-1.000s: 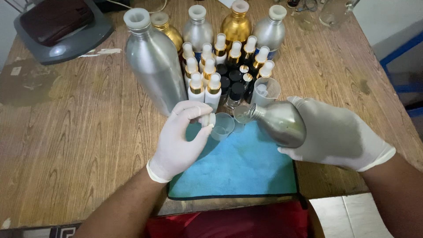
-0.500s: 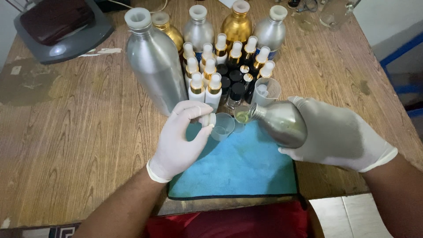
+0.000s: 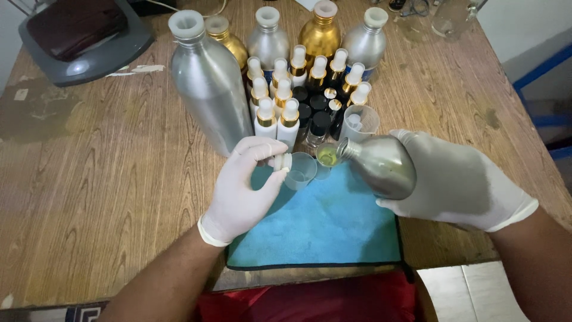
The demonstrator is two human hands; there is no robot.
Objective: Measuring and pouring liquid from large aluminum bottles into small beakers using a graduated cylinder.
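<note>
Change noted: against the two earlier views, we find the tilted silver bottle [image 3: 381,167] and both hands in nearly the same place; the pour appears to carry on at a steady tilt, with no clear rise in level that we can confirm.
Silver bottle: lying almost on its side above the blue cloth [image 3: 322,229], neck at the rim of a small clear cup [image 3: 326,156].
Right hand [image 3: 459,182]: gloved, fingers wrapped around the bottle's body.
Small clear cup: holds a little yellowish liquid.
Left hand [image 3: 241,191]: gloved, fingers pinching a small white cap [image 3: 283,161], just beside an apparently empty clear beaker [image 3: 300,170].
Larger beaker [image 3: 360,122]: behind the cup; contents unclear.
Surroundings: white spray bottles [image 3: 286,98], small dark vials [image 3: 316,116], a tall silver bottle [image 3: 208,83], all capped, on the wooden tabletop [image 3: 119,197].
</note>
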